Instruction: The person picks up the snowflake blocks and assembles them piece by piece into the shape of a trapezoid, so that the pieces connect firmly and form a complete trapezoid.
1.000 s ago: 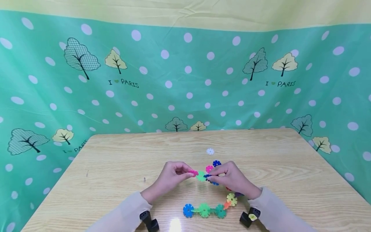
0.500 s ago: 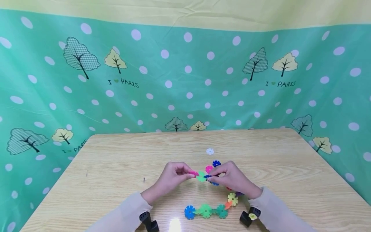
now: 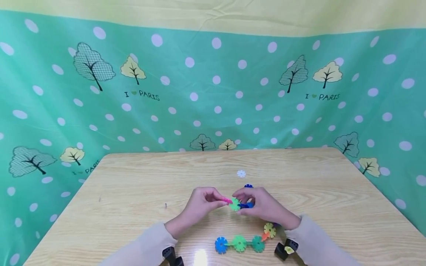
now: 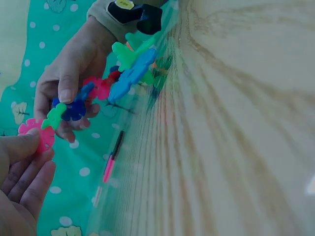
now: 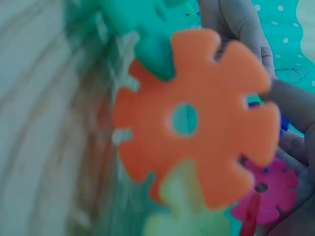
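Note:
In the head view, my left hand (image 3: 203, 201) pinches a pink notched disc (image 3: 227, 200) between thumb and fingers. A light green notched disc (image 3: 234, 204) is slotted onto it. At that disc's other side, my right hand (image 3: 263, 205) holds a dark blue notched disc (image 4: 75, 109), with the thumb on it in the left wrist view. More linked discs run on from there, partly behind the right hand, through a yellow disc (image 3: 269, 230) and an orange disc (image 5: 216, 113) to a blue end disc (image 3: 221, 245). A pink disc (image 5: 275, 196) shows beneath the right hand in the right wrist view.
A loose white notched disc (image 3: 241, 173) lies on the wooden table (image 3: 149, 177) beyond the hands. Another dark blue disc (image 3: 248, 186) shows just behind the right hand. A green dotted curtain (image 3: 179, 122) hangs behind the table.
The right hand's fingers have spread and shifted around the dark blue disc. The green disc has moved slightly right, and the near row of linked discs has slid a little right.

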`<state>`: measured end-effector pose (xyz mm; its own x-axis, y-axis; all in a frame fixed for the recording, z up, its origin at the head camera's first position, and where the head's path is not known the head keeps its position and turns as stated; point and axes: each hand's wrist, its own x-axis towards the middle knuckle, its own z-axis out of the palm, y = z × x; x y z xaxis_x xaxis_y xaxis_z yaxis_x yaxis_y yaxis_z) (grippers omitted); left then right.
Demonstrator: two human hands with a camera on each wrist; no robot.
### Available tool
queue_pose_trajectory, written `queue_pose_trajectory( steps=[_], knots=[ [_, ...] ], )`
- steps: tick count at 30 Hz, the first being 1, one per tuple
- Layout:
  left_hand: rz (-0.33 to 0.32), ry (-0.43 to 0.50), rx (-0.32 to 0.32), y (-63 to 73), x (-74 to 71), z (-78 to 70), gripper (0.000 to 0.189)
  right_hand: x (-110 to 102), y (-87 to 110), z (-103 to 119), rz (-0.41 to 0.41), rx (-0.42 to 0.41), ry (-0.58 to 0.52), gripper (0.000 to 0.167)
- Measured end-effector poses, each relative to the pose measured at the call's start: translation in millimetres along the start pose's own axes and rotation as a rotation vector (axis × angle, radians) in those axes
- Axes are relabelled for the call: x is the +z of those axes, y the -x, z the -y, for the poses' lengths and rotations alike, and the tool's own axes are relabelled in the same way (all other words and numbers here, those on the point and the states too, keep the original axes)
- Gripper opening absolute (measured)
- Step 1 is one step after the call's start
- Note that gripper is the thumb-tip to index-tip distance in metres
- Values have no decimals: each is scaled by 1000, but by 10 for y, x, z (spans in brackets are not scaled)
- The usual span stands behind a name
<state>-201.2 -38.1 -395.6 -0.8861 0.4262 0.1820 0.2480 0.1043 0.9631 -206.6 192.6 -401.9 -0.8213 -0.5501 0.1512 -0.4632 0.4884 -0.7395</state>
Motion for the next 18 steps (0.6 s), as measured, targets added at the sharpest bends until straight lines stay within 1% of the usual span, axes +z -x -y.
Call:
queue_pose_trajectory(
  steps=[2, 5, 9, 14, 18],
  knots=[
    [-5, 12, -2, -27, 13, 81, 7, 1, 11, 3, -4, 2, 8, 39],
    [-12, 25, -15, -64, 21, 187, 9, -2, 19, 8, -13, 7, -10, 36],
    [-7, 42, -26, -80, 14, 208, 10, -4, 21, 15, -23, 8, -38, 36],
    [26, 43, -37, -117, -36, 242, 14, -28, 23, 26, -29, 9, -44, 35],
    [26, 25, -11, -181, -108, 269, 19, -84, 19, 25, -37, 19, -40, 35]
  ],
)
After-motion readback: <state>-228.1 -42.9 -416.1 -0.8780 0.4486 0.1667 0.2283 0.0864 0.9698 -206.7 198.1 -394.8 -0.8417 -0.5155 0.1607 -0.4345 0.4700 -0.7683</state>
